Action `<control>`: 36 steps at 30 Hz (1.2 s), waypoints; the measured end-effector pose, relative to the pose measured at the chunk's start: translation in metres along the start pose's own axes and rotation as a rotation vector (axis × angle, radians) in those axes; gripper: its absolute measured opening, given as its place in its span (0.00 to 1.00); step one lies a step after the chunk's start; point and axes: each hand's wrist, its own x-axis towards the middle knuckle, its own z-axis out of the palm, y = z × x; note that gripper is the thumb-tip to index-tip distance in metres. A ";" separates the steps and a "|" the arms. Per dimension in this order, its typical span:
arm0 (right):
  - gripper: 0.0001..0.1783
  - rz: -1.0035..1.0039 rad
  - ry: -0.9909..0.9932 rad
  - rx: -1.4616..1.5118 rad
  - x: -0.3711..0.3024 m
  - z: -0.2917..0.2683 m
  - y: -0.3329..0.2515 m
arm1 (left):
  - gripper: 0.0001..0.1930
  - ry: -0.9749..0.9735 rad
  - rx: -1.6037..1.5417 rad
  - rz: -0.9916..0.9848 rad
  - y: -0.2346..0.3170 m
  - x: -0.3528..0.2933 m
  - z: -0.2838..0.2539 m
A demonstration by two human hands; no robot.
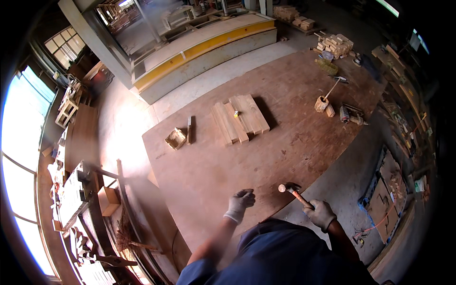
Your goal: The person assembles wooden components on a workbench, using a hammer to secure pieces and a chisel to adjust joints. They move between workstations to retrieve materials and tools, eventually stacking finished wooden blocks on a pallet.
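My right hand (322,216), in a pale work glove, is closed round the handle of a hammer (298,195). The hammer's head is over the near edge of the brown worktable (204,175). To its left, my gloved left hand (240,204) is held over the table with its fingers curled together; whether something small is in them I cannot make out. Farther off, several wooden boards (241,118) lie side by side with uneven ends, and a small yellow-and-white item (236,114) rests on top of them.
A shallow box (175,138) and a wood-handled chisel-like tool (189,130) lie left of the boards. At right stand a pot with a stick in it (321,103) and a dark metal tool (352,114). Small wood blocks (336,45) are piled at the far corner. A yellow-edged machine bed (199,54) is beyond.
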 end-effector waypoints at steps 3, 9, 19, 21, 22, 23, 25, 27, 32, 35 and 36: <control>0.18 0.070 -0.019 0.056 0.002 0.005 0.011 | 0.14 -0.032 0.049 0.045 0.009 0.017 -0.020; 0.21 0.054 -0.072 0.008 0.024 -0.006 -0.012 | 0.19 -0.419 0.230 0.148 -0.030 0.057 -0.034; 0.23 -0.114 0.016 0.268 0.009 0.001 -0.018 | 0.24 -0.547 -0.117 -0.154 0.010 -0.025 0.181; 0.23 -0.145 -0.006 0.251 0.008 -0.005 -0.005 | 0.23 -0.509 -0.063 -0.139 0.016 -0.027 0.198; 0.24 -0.152 -0.027 0.267 0.010 -0.006 0.009 | 0.22 -0.488 -0.035 -0.128 0.017 -0.025 0.206; 0.24 -0.160 -0.048 0.282 0.012 -0.008 0.024 | 0.21 -0.496 0.009 -0.029 0.015 -0.018 0.213; 0.23 -0.084 -0.014 0.191 0.015 -0.015 0.057 | 0.19 -0.506 0.097 0.174 0.014 0.000 0.228; 0.24 -0.043 0.093 0.071 0.022 0.001 0.128 | 0.17 -0.450 0.235 0.284 0.030 -0.003 0.266; 0.29 0.048 -0.071 -0.083 0.015 -0.050 0.245 | 0.24 -0.363 0.514 0.389 0.040 0.045 0.304; 0.30 0.072 -0.167 -0.056 0.015 -0.083 0.301 | 0.19 -0.280 0.822 0.572 0.036 0.034 0.372; 0.29 0.080 -0.159 -0.071 0.015 -0.091 0.316 | 0.15 -0.210 0.796 0.517 0.025 0.026 0.391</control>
